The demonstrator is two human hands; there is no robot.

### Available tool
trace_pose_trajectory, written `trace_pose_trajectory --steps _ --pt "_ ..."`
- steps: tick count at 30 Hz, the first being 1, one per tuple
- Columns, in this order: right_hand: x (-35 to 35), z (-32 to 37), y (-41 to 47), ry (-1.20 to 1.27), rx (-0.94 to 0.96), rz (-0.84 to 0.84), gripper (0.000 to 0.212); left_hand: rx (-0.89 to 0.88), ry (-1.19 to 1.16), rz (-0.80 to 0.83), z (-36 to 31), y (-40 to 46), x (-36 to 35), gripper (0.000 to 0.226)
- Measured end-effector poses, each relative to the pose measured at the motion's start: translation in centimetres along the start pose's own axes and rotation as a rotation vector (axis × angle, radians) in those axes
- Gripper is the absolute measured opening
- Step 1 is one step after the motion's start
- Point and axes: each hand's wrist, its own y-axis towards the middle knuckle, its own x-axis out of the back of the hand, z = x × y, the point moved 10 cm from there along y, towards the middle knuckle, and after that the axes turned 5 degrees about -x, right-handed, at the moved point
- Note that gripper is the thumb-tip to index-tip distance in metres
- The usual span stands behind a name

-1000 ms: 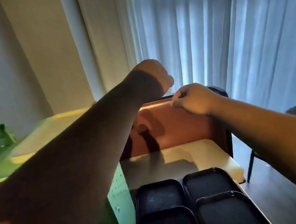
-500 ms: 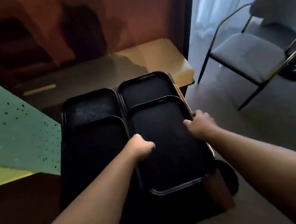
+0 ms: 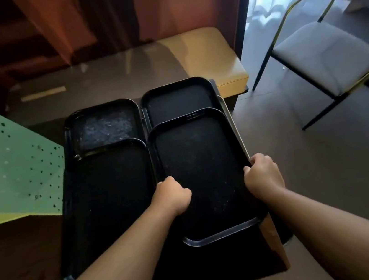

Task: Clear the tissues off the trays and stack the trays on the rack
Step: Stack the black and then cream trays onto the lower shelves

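Observation:
Several black trays lie below me in two columns. The near right tray (image 3: 203, 161) overlaps the far right tray (image 3: 177, 100). My left hand (image 3: 172, 195) grips the near right tray's left rim. My right hand (image 3: 261, 175) grips its right rim. On the left, a large near tray (image 3: 110, 194) overlaps a far tray (image 3: 104, 125) whose bottom looks speckled and pale. No tissue shows on any tray.
A brown table (image 3: 213, 54) with a glossy top stands beyond the trays against an orange-brown panel. A green perforated board (image 3: 7, 164) slants in at the left. A grey chair (image 3: 324, 59) with dark and gold legs stands at the right by the curtain.
One second ago both hands were raised at the top of the orange panel. The view has since dropped, and both hands now grip the near right tray's side rims, held as half a second ago.

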Motion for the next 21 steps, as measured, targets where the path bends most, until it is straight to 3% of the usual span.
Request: trace_pose_trajectory --steps 5,9,13,17,21 --pt "-0.4 0.6 1.0 0.426 -0.065 0.008 0.011 -0.026 -0.074 -0.003 -0.5 1.1 1.6 0.062" --pt "0.9 4.7 3.0 0.528 -0.001 0.011 0.015 -0.081 -0.055 0.006 -2.7 2.5 3.6 0.066" --pt "0.6 8.4 6.7 0.465 -0.025 0.038 0.016 -0.099 -0.039 0.022 -3.3 3.9 4.6 0.069" --pt "-0.3 9.8 8.3 0.236 -0.061 0.076 0.042 -0.113 -0.037 0.025 -2.9 4.6 4.7 0.073" --pt "-1.0 10.3 8.3 0.142 -0.030 0.079 0.046 -0.130 -0.065 0.032 -2.7 4.9 4.4 0.071"
